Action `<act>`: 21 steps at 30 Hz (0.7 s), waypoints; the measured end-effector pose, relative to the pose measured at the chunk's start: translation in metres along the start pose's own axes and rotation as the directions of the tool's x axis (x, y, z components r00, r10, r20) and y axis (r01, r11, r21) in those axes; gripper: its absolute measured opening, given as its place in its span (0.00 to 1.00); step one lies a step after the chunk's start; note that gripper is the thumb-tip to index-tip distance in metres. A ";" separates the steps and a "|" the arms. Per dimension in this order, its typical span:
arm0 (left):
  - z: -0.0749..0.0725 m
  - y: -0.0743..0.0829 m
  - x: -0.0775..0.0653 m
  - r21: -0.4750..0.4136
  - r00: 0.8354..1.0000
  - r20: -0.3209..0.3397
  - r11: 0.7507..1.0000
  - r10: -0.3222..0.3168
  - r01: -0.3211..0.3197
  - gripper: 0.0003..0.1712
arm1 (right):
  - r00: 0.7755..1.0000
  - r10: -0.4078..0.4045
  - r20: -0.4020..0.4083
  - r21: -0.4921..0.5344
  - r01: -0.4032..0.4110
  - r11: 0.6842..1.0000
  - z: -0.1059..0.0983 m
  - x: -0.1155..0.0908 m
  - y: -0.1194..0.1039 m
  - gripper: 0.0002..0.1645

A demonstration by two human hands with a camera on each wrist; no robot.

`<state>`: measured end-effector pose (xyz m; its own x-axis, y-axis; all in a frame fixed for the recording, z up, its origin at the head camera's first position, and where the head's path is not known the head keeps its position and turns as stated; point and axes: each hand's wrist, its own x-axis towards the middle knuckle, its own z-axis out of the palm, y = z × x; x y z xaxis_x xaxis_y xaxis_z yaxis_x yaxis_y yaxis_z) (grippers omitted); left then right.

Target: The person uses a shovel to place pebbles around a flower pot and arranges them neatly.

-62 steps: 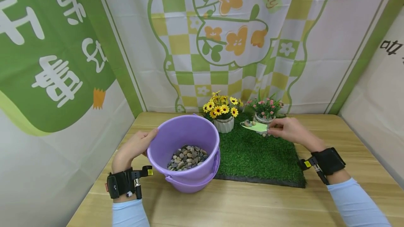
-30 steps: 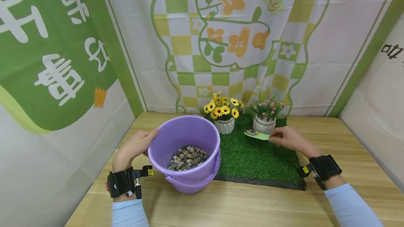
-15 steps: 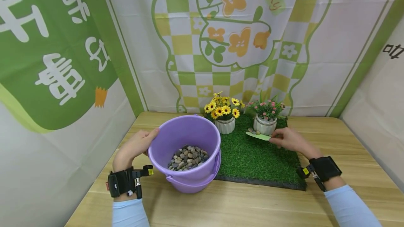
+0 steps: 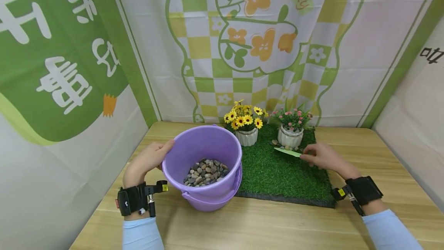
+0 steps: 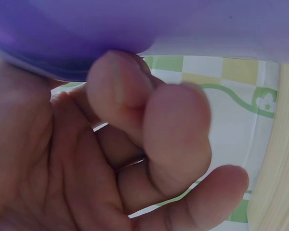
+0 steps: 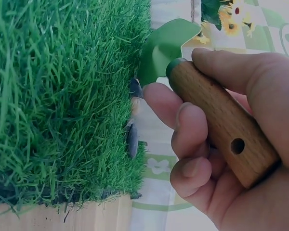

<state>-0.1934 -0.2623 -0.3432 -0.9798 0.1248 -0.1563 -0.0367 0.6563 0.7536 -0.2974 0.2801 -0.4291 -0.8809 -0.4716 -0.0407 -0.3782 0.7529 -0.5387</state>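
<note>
My left hand (image 4: 147,161) grips the rim of a purple bucket (image 4: 211,194), thumb on top and fingers bent underneath. Grey and tan pebbles (image 4: 206,173) cover the bucket's bottom. In my right hand (image 4: 324,156) is a small garden trowel (image 4: 288,151) with a light green blade; the right wrist view shows its wooden handle (image 6: 216,120) between thumb and curled fingers. The blade, tilted on edge, is low over the artificial grass mat (image 4: 277,176), just in front of a white pot (image 4: 290,137) of pink flowers. Several pebbles (image 4: 274,142) lie at the pot's base.
Left of that pot stands another white pot (image 4: 247,138) with yellow flowers (image 4: 243,119), close behind the bucket's rim. The mat lies on a wooden table (image 4: 263,223). A printed curtain (image 4: 222,72) hangs behind the table, with cloth walls on both sides.
The trowel has come down from beside the pot and tipped, and the pebbles on its blade now lie on the grass by the pot. The left hand and bucket have stayed put.
</note>
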 end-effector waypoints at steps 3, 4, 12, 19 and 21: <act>0.000 0.000 0.000 -0.001 1.000 0.002 1.000 -0.001 0.001 0.38 | 1.000 0.009 0.003 -0.011 -0.009 1.000 0.000 -0.001 -0.002 0.20; 0.000 0.000 0.000 -0.001 1.000 0.003 1.000 0.000 0.000 0.37 | 1.000 0.011 0.006 -0.009 -0.011 1.000 -0.001 -0.001 -0.003 0.20; -0.001 -0.001 0.000 0.009 1.000 -0.007 1.000 0.017 -0.017 0.36 | 1.000 -0.023 -0.009 0.023 0.023 0.999 -0.013 -0.008 -0.018 0.20; -0.001 0.001 -0.001 0.013 1.000 -0.004 1.000 0.011 -0.011 0.36 | 0.998 -0.059 -0.025 0.004 0.059 0.998 -0.027 -0.017 -0.031 0.18; -0.001 0.002 -0.001 0.013 1.000 0.001 1.000 0.016 -0.016 0.36 | 0.997 -0.065 -0.039 -0.007 0.064 0.998 -0.029 -0.018 -0.033 0.17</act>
<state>-0.1928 -0.2621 -0.3411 -0.9800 0.1363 -0.1452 -0.0183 0.6641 0.7474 -0.2778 0.2770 -0.3863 -0.8650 -0.5011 0.0267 -0.4360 0.7241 -0.5344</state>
